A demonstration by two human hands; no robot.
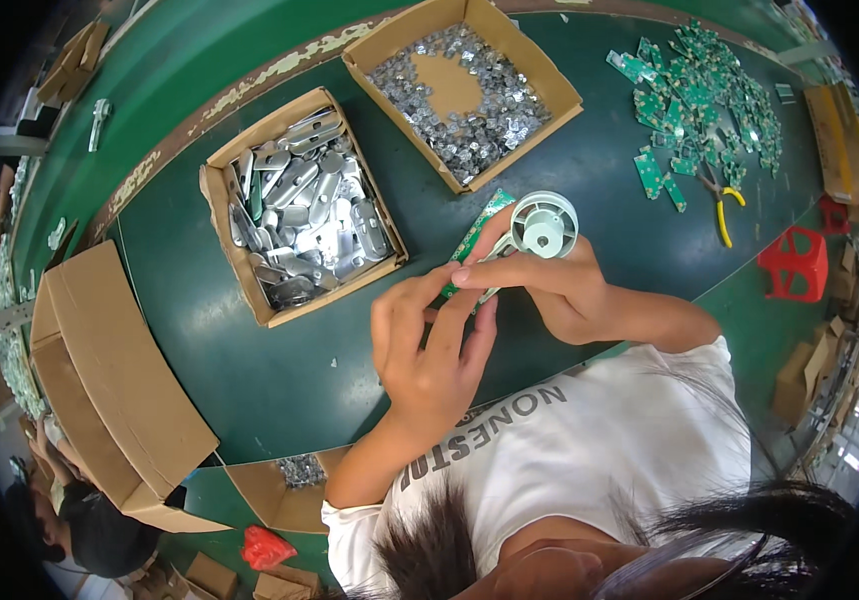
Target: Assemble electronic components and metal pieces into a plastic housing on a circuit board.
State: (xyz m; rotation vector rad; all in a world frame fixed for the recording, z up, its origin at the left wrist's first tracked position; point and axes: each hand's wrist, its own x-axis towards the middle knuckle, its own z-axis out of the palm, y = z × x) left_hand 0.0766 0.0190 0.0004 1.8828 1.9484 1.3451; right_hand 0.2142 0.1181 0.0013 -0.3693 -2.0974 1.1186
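My right hand [574,290] is closed round a pale plastic handheld fan body [543,240], with its round, hubbed head facing up. A narrow strip of green circuit board [474,235] slants beside it, partly hidden by my fingers. My left hand [429,345] meets the right one at the strip's lower end, thumb and fingers bent in and closed there. The fingers cover the exact contact, but the board's end lies between them. The fan's handle passes under my right fingers and shows only in part.
Left of my hands stands a carton of shiny metal plates [294,200]; beyond is a box of small metal pieces [509,110]. Green circuit boards [704,100] are heaped at the far right, near yellow-handled pliers [721,210]. An open carton [134,370] borders the table's left; a red stool [797,265] stands right.
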